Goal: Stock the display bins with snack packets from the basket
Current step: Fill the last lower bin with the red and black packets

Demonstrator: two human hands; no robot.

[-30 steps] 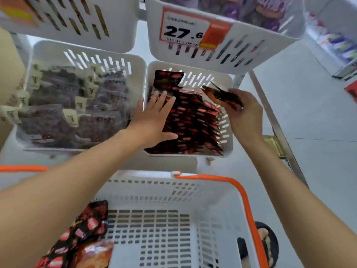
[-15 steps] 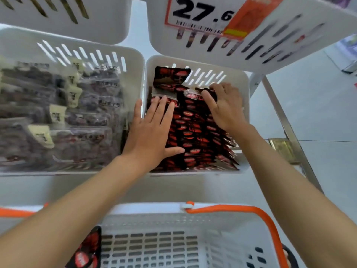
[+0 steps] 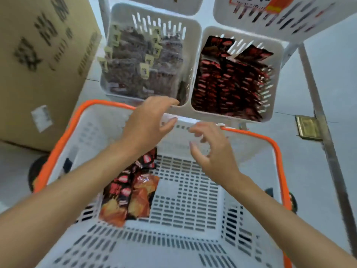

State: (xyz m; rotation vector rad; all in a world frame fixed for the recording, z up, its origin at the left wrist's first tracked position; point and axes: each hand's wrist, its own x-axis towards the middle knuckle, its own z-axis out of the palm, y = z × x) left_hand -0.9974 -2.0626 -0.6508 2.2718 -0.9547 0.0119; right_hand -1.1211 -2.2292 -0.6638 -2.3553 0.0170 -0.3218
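Over the far end of the basket (image 3: 278, 151), both hands hover empty. The left hand (image 3: 148, 122) has its fingers (image 3: 170, 102) loosely spread, thumb apart. The right hand (image 3: 212, 153) has its fingers (image 3: 195, 129) half curled and wide enough to take a packet, but they hold nothing.

Few snack packets (image 3: 125, 192) are left in the basket. They lie overlapped on its floor, partly under the left forearm, some black and red, some orange. They look like thin glossy film pouches, so probably light, soft, crinkly and a little slippery. Whatever is inside may crush if squeezed hard.

A flat pinch across the broad faces, or on a sealed edge, seems the safest hold. Several could probably be lifted at once if stacked flat.

Just beyond the basket, the right bin (image 3: 245, 40) is packed with matching black-and-red packets, two leaning loose at the back. The left bin (image 3: 154, 22) holds grey-brown packs. A cardboard box (image 3: 44, 64) stands to the left.
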